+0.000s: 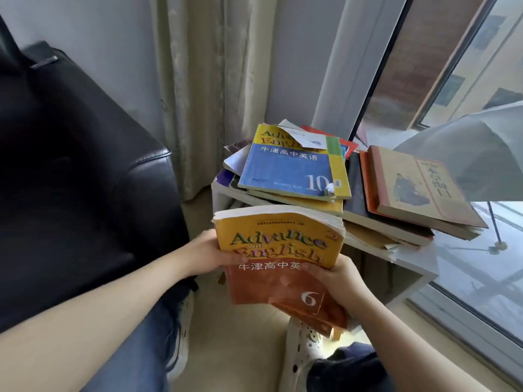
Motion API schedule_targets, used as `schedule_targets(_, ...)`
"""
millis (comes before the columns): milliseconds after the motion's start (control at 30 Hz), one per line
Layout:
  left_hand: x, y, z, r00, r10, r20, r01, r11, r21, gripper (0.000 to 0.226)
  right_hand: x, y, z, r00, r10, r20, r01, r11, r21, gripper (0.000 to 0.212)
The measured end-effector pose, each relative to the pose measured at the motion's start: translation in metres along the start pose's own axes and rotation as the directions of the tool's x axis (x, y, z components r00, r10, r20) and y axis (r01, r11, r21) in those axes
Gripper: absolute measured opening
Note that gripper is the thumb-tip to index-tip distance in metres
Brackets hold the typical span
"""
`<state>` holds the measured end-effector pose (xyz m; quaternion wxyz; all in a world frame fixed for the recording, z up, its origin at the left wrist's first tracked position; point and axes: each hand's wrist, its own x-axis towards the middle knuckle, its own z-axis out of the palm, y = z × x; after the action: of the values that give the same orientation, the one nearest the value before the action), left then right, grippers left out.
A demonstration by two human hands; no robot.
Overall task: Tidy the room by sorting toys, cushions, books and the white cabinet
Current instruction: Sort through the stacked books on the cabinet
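I hold a small stack of orange and yellow textbooks in front of me, the top cover reading "Advance with English" with a 6. My left hand grips the stack's left edge. My right hand grips its right side, thumb on the cover. Behind it stands the white cabinet, low and open-sided. On its top lies a messy pile headed by a blue and yellow textbook marked 10. To the right lies a tan book with a seated figure on its cover, over darker books.
A black leather sofa fills the left. Beige curtains hang behind the cabinet. A floor-to-ceiling window runs along the right. My jeans and white perforated clogs are on the beige floor below the books.
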<state>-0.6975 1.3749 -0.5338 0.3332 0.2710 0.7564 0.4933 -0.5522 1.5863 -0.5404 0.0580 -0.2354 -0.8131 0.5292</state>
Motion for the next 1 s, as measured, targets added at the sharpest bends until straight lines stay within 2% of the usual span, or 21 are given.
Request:
schedule_targets(133, 0.011, -0.023, 0.01, 0.988, -0.084, -0.132, 0.114, 0.965, 0.236, 0.013, 0.023, 0.025, 0.013, 0.985, 0.167, 0.042, -0.162, 0.98, -0.115, 0.013)
schedule_targets(200, 0.02, -0.029, 0.011, 0.978, -0.13, -0.166, 0.184, 0.909, 0.374, 0.011, 0.04, 0.04, 0.02, 0.969, 0.243, 0.054, -0.221, 0.94, -0.258, 0.005)
schedule_targets(233, 0.025, -0.031, 0.011, 0.974, -0.158, -0.164, 0.215, 0.874, 0.436, 0.014, 0.05, 0.048, 0.022, 0.963, 0.262, 0.054, -0.228, 0.909, -0.348, 0.012)
schedule_targets(300, 0.036, -0.038, 0.016, 0.965, -0.205, -0.162, 0.261, 0.803, 0.536, 0.032, 0.068, 0.068, 0.029, 0.953, 0.295, 0.069, -0.23, 0.854, -0.467, 0.027)
schedule_targets(367, 0.045, -0.044, 0.023, 0.953, -0.248, -0.176, 0.304, 0.755, 0.581, 0.041, 0.076, 0.085, 0.037, 0.936, 0.334, 0.113, -0.219, 0.801, -0.557, 0.032)
schedule_targets(433, 0.056, -0.052, 0.024, 0.932, -0.3, -0.205, 0.362, 0.732, 0.577, 0.038, 0.083, 0.107, 0.048, 0.901, 0.399, 0.169, -0.222, 0.761, -0.61, 0.024)
schedule_targets(533, 0.067, -0.064, 0.012, 0.898, -0.379, -0.222, 0.437, 0.721, 0.538, 0.028, 0.093, 0.133, 0.066, 0.876, 0.448, 0.178, -0.204, 0.678, -0.707, 0.029)
schedule_targets(667, 0.082, -0.071, 0.001, 0.882, -0.418, -0.216, 0.469, 0.738, 0.485, 0.016, 0.11, 0.155, 0.092, 0.901, 0.415, 0.13, -0.118, 0.521, -0.845, 0.05)
schedule_targets(800, 0.093, -0.074, 0.008, 0.881, -0.422, -0.213, 0.469, 0.722, 0.508, 0.027, 0.12, 0.174, 0.116, 0.869, 0.478, 0.131, -0.134, 0.482, -0.866, 0.072)
schedule_targets(900, 0.099, -0.079, 0.008, 0.868, -0.447, -0.217, 0.494, 0.729, 0.474, 0.026, 0.127, 0.188, 0.131, 0.852, 0.513, 0.106, -0.13, 0.403, -0.906, 0.094)
schedule_targets(1000, 0.104, -0.085, 0.005, 0.855, -0.472, -0.214, 0.517, 0.75, 0.412, 0.025, 0.131, 0.198, 0.144, 0.884, 0.464, 0.05, -0.102, 0.298, -0.949, 0.09)
